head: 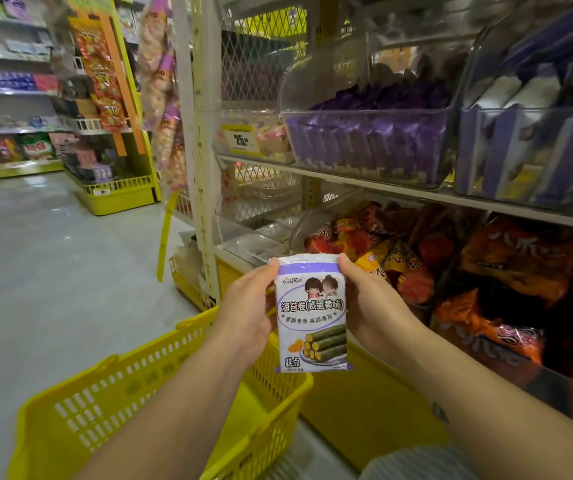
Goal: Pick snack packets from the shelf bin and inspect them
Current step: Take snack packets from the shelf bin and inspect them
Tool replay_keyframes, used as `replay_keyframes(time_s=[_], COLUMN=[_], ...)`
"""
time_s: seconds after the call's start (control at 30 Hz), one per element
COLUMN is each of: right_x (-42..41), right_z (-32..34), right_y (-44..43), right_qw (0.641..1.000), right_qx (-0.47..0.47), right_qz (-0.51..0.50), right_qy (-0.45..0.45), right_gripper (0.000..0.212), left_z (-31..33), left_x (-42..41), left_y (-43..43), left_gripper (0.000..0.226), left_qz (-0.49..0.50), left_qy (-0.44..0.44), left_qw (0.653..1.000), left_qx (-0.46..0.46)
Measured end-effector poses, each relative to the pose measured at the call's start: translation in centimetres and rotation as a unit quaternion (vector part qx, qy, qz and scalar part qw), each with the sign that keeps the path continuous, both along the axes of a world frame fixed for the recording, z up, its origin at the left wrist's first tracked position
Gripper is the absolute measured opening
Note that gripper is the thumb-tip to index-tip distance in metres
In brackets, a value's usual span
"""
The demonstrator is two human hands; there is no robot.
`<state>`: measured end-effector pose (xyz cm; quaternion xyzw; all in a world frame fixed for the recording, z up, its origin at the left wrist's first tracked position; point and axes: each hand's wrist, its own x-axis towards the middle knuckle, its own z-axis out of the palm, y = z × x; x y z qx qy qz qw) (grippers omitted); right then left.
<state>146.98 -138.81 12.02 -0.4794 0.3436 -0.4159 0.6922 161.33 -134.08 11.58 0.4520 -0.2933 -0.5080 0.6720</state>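
Seaweed-roll packet point(312, 313): probably light, slick crinkly film, brittle contents. Best taken by the side edges, no squeezing. White and lilac, two cartoon figures, green rolls pictured, crimped top seal. Held upright in mid-air before the shelving, left hand point(247, 317) and right hand point(368, 306) pinching opposite sides. Yellow basket point(105, 410) below; clear bin point(364, 143) of purple packets above.

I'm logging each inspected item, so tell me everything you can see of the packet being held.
The snack packet is a glossy pouch, white with lilac borders and a crimped top seal, apparently unopened. Its front faces the camera: two cartoon children, Chinese lettering, pictured green seaweed rolls with yellow filling. It is upright, the left hand pinching its left edge, the right hand its right edge, with the yellow basket below it.
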Motion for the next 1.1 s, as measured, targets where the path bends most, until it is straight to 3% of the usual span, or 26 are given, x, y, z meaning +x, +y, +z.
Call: replay_keyframes(time_s=[0.27, 0.33, 0.47, 0.7, 0.9, 0.97, 1.03, 1.1], right_x=[-1.6, -1.8, -2.0, -2.2, -2.2, -1.8, -1.3, -0.9], right_z=[1.1, 1.1, 1.2, 1.3, 1.3, 1.1, 0.8, 0.7], right_y=[1.1, 1.2, 0.8, 0.9, 1.1, 1.2, 1.2, 1.4], right_qw=[0.981, 0.985, 0.992, 0.983, 0.979, 0.985, 0.993, 0.993], right_qx=[-0.057, -0.033, 0.018, 0.116, 0.132, 0.091, 0.024, -0.034], right_qz=[0.153, 0.145, 0.118, 0.143, 0.157, 0.144, 0.113, 0.103], right_qy=[0.104, 0.090, 0.045, 0.000, -0.017, 0.008, 0.039, 0.050], right_gripper=[0.054, 0.051, 0.040, 0.040, 0.040, 0.036, 0.033, 0.031], left_z=[1.2, 1.4, 1.3, 1.0, 0.9, 0.5, 0.2, -0.2], left_x=[1.1, 1.5, 2.0, 2.0, 2.0, 1.4, 0.8, 0.0], left_y=[0.6, 0.9, 1.6, 2.1, 2.3, 2.2, 1.8, 1.6], left_gripper=[0.032, 0.038, 0.028, 0.026, 0.027, 0.029, 0.039, 0.048], left_qz=[-0.002, -0.063, -0.185, -0.202, -0.204, -0.139, -0.041, -0.055], left_qy=[0.046, 0.013, -0.044, -0.044, -0.047, -0.151, -0.332, -0.361], left_qw=[0.999, 0.998, 0.979, 0.974, 0.971, 0.973, 0.941, 0.930], left_qx=[-0.006, 0.019, 0.071, 0.096, 0.112, 0.102, 0.050, -0.034])
